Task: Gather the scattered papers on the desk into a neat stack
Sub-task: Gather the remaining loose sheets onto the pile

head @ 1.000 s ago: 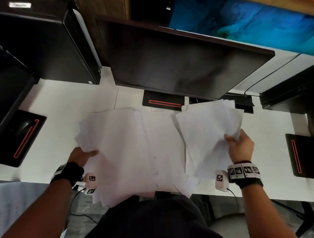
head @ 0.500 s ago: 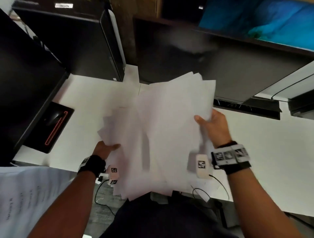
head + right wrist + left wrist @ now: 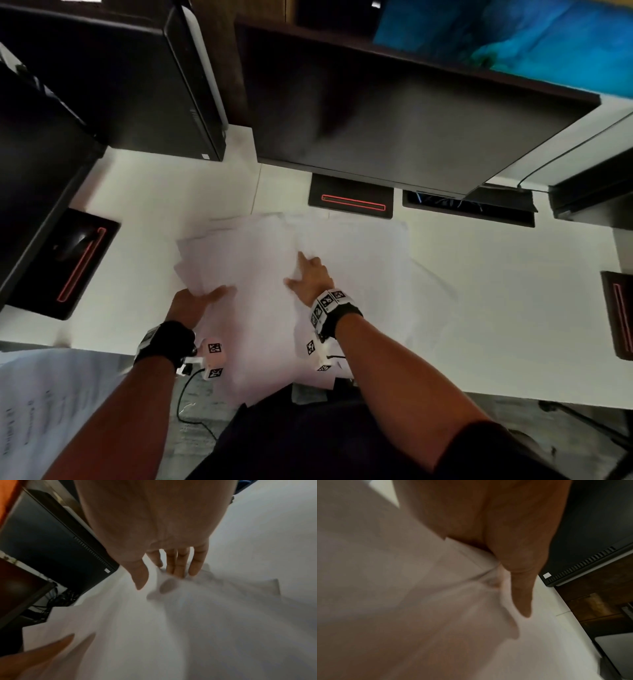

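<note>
A loose pile of white papers (image 3: 274, 274) lies fanned out in the middle of the white desk (image 3: 513, 308) and overhangs its front edge. My left hand (image 3: 205, 296) holds the pile's left edge, with the thumb on top and the fingers hidden under the sheets. In the left wrist view the thumb (image 3: 522, 595) presses on the papers (image 3: 402, 588). My right hand (image 3: 305, 270) lies flat on top of the pile. Its straight fingers (image 3: 178, 563) press the blurred sheets (image 3: 188, 615) down.
A dark monitor (image 3: 394, 120) hangs over the back of the desk, and its base (image 3: 352, 205) sits just behind the papers. A black computer tower (image 3: 137, 85) stands at the back left. Other monitor bases (image 3: 78, 267) (image 3: 616, 315) flank the pile. Printed sheets (image 3: 51, 411) lie at the lower left.
My right hand swung its bunch of sheets over onto the left pile, let go, and now lies flat on top. The raised papers have come down onto the desk.
</note>
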{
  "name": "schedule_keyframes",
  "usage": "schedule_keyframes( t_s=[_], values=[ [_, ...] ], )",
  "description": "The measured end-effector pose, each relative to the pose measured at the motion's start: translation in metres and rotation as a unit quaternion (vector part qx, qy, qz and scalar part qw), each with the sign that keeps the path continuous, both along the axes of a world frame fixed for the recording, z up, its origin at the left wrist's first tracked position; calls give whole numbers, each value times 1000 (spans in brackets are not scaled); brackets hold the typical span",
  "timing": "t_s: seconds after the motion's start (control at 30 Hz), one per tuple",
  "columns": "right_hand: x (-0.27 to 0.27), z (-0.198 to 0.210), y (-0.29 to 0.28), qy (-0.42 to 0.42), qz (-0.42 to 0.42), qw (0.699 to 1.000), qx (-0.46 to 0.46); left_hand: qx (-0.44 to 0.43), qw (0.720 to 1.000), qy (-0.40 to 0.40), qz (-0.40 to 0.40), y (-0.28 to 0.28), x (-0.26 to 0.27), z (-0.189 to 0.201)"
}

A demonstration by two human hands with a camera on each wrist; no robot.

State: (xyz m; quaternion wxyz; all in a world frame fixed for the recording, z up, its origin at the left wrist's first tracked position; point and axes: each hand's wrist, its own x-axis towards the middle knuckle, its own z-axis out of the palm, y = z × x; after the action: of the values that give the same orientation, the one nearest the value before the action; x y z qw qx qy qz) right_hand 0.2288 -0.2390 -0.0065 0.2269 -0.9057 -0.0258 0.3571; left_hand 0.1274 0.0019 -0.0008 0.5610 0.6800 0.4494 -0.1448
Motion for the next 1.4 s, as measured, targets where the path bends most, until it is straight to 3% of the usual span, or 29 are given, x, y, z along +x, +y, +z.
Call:
schedule_keyframes(
  t_s=[0.07, 0.13, 0.23, 0.3, 0.43, 0.57, 0.73, 0.83, 0.97, 1.03, 1.1, 1.27, 1.4],
  values=[
    [4, 2, -15, -34, -15, 999, -16, 11, 1000, 2, -16, -1, 1, 1],
    [9, 2, -46, -84, -151, 983, -68, 12, 1000, 3, -20, 1, 3, 0],
    [9, 6, -103, -81, -403, 898, -155, 4, 1000, -3, -13, 3, 3, -3],
    [6, 2, -128, -36, -465, 872, -151, 12, 1000, 0, -13, 0, 4, -1],
    [5, -5, -129, 34, -405, 913, -38, 38, 999, 11, -16, -1, 6, -2],
    [2, -3, -110, 42, -321, 940, -109, 49, 998, 17, -23, 2, 6, -5],
    [6, -2, -99, 71, -341, 937, -8, 55, 998, 16, -23, -3, 7, -3],
    [8, 4, -101, 61, -335, 940, 5, 61, 997, 26, -30, -1, 6, -6],
    [5, 7, -137, -8, -367, 926, -83, 62, 997, 26, -34, 1, 5, -5],
    [3, 7, -155, -12, -369, 916, -157, 61, 997, 22, -35, 1, 5, -5],
    [3, 5, -164, -6, -387, 906, -170, 61, 997, 20, -35, -1, 5, -5],
    [10, 3, -164, 12, -412, 905, -105, 47, 998, 7, -27, -4, 5, -3],
    [7, 0, -165, 14, -487, 874, -4, 39, 999, 1, -22, -5, 7, -2]
  ],
)
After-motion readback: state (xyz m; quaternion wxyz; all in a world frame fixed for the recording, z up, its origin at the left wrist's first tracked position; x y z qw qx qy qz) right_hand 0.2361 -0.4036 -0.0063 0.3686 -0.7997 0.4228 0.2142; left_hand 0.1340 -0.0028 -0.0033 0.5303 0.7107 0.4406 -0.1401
